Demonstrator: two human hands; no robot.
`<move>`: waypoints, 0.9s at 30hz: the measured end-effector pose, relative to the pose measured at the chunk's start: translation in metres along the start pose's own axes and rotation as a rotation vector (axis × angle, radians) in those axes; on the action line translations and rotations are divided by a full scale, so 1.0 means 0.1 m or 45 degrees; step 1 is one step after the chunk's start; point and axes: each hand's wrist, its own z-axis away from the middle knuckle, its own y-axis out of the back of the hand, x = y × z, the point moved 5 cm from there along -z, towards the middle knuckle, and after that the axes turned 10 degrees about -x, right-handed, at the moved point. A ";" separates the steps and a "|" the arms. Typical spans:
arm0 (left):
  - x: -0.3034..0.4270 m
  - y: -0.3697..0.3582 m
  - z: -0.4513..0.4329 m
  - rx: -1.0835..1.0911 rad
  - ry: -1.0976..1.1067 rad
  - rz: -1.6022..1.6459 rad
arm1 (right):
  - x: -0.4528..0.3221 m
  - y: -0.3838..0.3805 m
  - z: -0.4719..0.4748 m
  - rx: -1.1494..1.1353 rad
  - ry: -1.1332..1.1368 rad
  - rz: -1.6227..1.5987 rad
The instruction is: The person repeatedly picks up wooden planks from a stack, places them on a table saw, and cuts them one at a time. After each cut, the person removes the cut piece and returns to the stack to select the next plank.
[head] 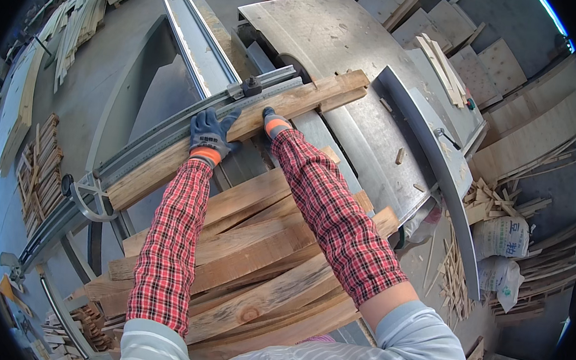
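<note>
My left hand [210, 136], in a grey-blue coated work glove with an orange cuff, lies on a long wooden board [299, 97]. Its fingers reach over the metal crosscut fence [156, 149], and its thumb points right. My right hand [274, 123], gloved alike, holds the board's near edge farther right; most of its fingers are hidden. The board lies along the fence, its right end over the metal saw table [343, 128]. A shorter wooden piece [342, 100] sits against its near side there. Beyond the board, a dark curved part [297, 64], perhaps the saw blade, is partly covered.
A stack of rough boards [262, 249] lies close before my body. A black stop block [251, 87] sits on the fence. A curved-looking metal rip fence [423, 140] stands right. Offcuts [400, 156] dot the table; filled sacks [499, 237] and scrap wood lie beyond.
</note>
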 end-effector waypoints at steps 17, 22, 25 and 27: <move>0.15 0.03 -0.18 -0.009 -0.044 0.100 | 0.25 0.21 -0.34 0.224 0.069 -0.007; -0.19 -0.05 -0.09 -0.063 0.059 0.121 | 0.01 0.56 0.71 -0.420 0.265 0.332; -0.14 -0.10 -0.18 0.002 0.031 0.109 | 0.20 1.85 0.62 0.272 0.292 0.922; -0.17 -0.10 -0.23 -0.022 0.048 0.101 | 0.20 2.31 0.49 0.614 0.375 1.314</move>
